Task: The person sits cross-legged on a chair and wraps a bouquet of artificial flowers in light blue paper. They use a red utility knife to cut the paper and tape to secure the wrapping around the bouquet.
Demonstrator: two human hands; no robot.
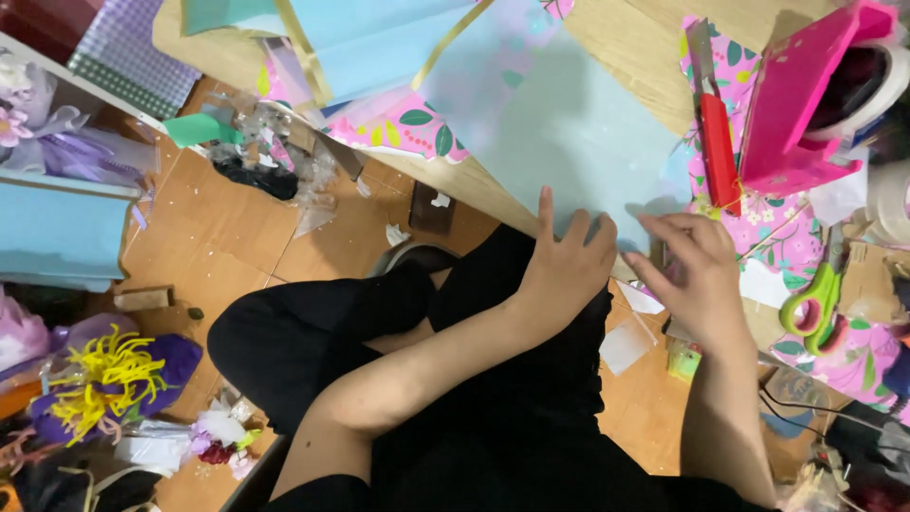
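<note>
Right hand [697,275] blurring at the fingertips, its hold unreadable. Left hand [567,261] covering the near edge of the pale blue sheet [569,123]. Pink tape dispenser [806,104] and green scissors [813,303] running partly hidden at the worktop's right edge.

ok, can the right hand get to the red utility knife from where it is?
Probably yes. The right hand rests on the pale blue sheet, and the red utility knife lies uncovered just beyond it, nothing between.
</note>
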